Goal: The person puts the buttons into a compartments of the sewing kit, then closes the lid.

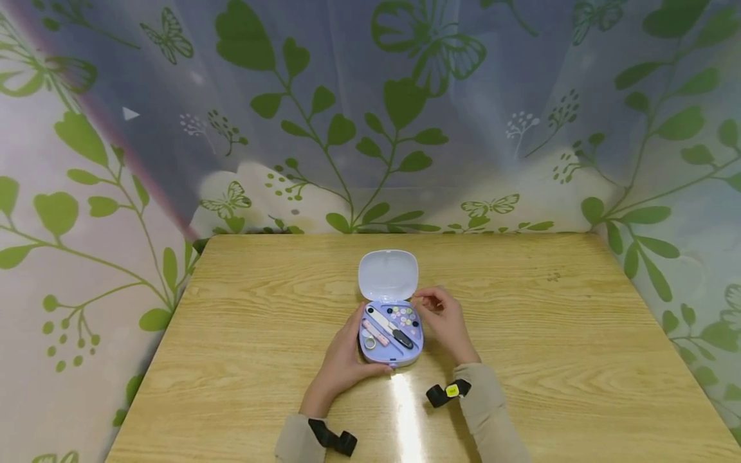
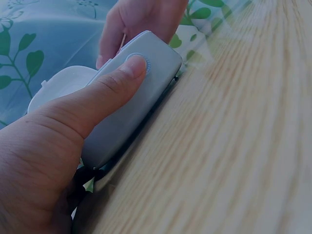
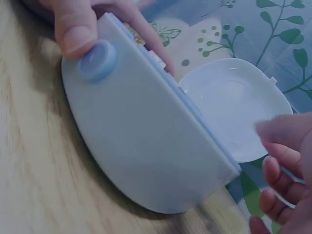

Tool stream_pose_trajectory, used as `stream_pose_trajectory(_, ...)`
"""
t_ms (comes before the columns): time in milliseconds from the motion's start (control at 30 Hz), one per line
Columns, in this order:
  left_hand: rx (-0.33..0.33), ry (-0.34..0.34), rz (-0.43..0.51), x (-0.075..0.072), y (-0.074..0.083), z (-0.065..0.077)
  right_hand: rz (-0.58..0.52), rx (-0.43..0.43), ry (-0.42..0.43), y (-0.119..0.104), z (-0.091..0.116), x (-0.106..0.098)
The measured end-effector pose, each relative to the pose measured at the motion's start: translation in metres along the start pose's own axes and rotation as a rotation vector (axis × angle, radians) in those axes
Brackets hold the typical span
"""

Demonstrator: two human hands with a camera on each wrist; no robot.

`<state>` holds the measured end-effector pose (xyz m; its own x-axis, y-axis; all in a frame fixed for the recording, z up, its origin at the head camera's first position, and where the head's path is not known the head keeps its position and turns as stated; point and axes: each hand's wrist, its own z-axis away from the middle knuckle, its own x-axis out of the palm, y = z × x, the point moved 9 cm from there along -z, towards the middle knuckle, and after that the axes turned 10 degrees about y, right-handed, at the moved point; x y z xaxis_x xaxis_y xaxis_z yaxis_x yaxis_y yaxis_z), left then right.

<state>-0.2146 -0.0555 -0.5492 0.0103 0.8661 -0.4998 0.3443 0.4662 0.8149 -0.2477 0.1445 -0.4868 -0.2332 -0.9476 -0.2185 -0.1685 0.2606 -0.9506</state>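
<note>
A small lilac sewing box [image 1: 389, 360] stands on the table with its lid [image 1: 388, 275] raised at the back. My left hand [image 1: 343, 360] grips its left side, the thumb on the round front button [image 3: 97, 61]. Inside lie several small buttons [image 1: 403, 315], a white tool with a black handle [image 1: 402, 338], a pink strip [image 1: 375, 332] and a ring-shaped piece [image 1: 370, 343]. My right hand [image 1: 444, 321] is by the back right corner, fingers bent near the hinge. A thin light line [image 2: 122, 43] shows by those fingers; whether they pinch anything is unclear.
The wooden table [image 1: 550, 360] extends around the box. Behind it and on both sides hangs a curtain [image 1: 347, 161] with green leaves and butterflies. Each wrist carries a black camera mount, the right one [image 1: 442, 393] with a yellow patch.
</note>
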Motion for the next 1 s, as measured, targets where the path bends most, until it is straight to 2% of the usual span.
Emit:
stream_pose_trajectory(133,-0.007,-0.007,-0.008,0.000,0.000,0.000,0.034,0.071,-0.045,0.028,-0.001,0.008)
stream_pose_trajectory(233,-0.014,-0.016,-0.006,0.001,0.000,0.000,0.028,0.089,-0.064,0.034,0.000,0.011)
stream_pose_trajectory(667,-0.005,-0.006,0.001,-0.001,0.002,0.000,0.017,0.071,-0.031,0.037,-0.002,0.011)
stream_pose_trajectory(800,0.015,0.004,0.004,-0.002,0.004,0.000,-0.020,0.109,0.016,0.040,-0.007,0.010)
stream_pose_trajectory(1000,0.007,0.004,0.004,-0.002,0.004,0.000,-0.079,0.195,0.074,0.039,-0.015,0.010)
